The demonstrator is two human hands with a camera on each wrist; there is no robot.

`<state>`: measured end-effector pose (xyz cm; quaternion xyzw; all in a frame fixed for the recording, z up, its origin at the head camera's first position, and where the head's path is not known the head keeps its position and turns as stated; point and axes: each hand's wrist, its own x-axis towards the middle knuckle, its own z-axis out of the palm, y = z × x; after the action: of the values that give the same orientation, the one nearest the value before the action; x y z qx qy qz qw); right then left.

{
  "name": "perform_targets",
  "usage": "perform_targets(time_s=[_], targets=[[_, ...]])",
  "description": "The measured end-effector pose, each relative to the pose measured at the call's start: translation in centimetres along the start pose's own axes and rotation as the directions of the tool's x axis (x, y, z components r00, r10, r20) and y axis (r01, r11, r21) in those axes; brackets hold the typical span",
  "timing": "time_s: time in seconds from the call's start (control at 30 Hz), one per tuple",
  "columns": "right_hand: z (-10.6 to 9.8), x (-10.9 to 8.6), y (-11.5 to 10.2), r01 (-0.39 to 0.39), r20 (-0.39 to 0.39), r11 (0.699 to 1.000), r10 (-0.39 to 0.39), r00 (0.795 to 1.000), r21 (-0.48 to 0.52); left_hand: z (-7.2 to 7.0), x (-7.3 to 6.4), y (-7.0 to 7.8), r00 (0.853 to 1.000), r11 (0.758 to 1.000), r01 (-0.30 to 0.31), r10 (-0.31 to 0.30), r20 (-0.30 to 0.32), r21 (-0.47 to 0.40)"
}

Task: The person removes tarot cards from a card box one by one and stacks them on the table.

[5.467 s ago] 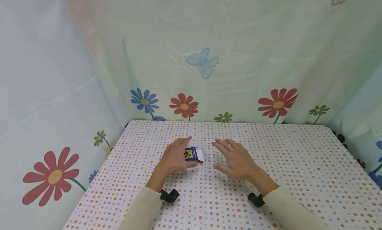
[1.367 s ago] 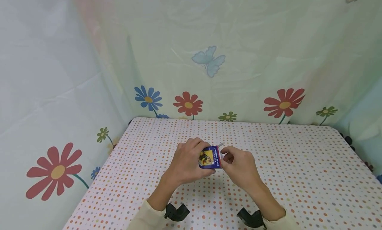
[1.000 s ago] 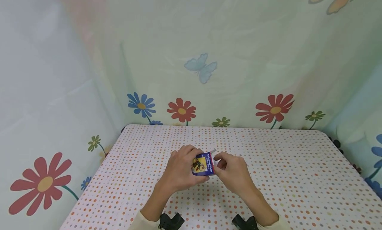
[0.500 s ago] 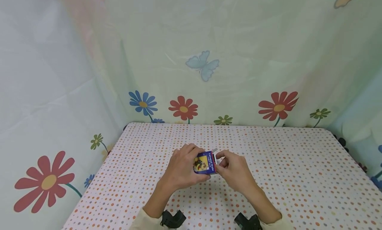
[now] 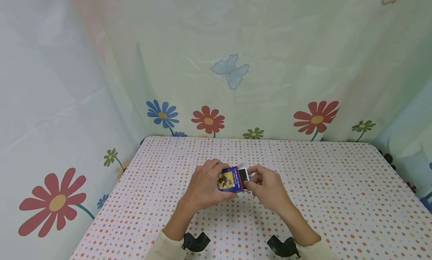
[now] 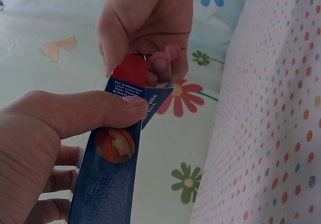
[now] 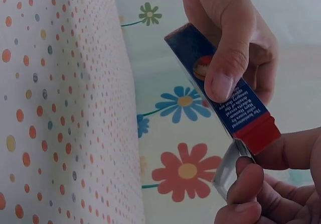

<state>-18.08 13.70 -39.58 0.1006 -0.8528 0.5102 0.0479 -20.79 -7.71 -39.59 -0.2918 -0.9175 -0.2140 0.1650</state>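
Observation:
My left hand grips a blue tarot deck box above the table, thumb along its near narrow side and fingers round the far side. The print reads "Universal Waite". At the box's right end, dark, white-bordered tarot cards stick partly out. My right hand pinches their outer end between thumb and fingers. A red side flap stands out from the open end in the left wrist view. In the right wrist view, a pale end flap is folded outward beside the right fingers. How many cards are held is hidden.
A dotted cloth covers the table. Behind it hangs a pale curtain printed with flowers and a butterfly, and another panel hangs at the left. Black wrist cameras sit at both cuffs.
Earlier the box lay on the table beside the open left hand; it has since been picked up. Over the last half second the right hand has drawn the cards partly out, to the right.

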Motion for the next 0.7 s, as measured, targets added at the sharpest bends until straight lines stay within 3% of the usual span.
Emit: perform_targets(time_s=[0.7], targets=[[-1.3, 1.1, 1.2, -0.093, -0.026, 0.992, 0.095, 0.995, 0.084, -0.7, 0.1, -1.6, 0.998, 0.993, 0.064, -0.064, 0.000, -0.095]])
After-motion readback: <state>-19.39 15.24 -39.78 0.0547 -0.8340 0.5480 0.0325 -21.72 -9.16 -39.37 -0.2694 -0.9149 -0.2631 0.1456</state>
